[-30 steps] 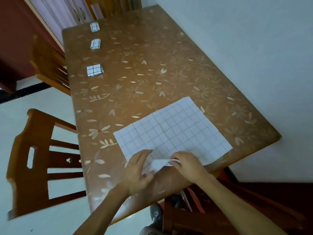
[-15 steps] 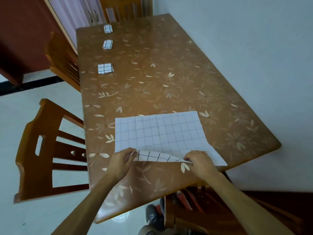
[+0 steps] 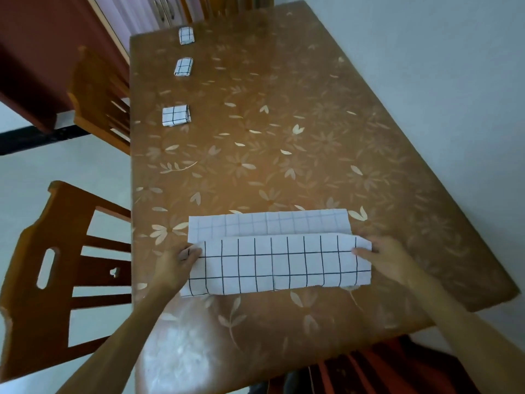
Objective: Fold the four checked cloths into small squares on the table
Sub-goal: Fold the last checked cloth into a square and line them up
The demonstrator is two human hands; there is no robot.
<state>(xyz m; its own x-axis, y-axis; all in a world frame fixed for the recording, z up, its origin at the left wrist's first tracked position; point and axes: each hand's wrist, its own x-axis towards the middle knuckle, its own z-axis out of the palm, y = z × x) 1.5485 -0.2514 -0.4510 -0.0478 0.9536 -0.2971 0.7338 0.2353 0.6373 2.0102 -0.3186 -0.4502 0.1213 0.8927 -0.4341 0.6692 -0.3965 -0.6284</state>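
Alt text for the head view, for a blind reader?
Left hand and right hand hold the flap of a checked cloth, folded partway over it on a floral table. Three small folded cloths line its left side.

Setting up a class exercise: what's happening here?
A person is folding a white, black-checked cloth on the brown flower-patterned table. The left hand and right hand hold the turned-over flap at its ends, short of the far edge. Three small folded checked cloths lie along the table's left side.
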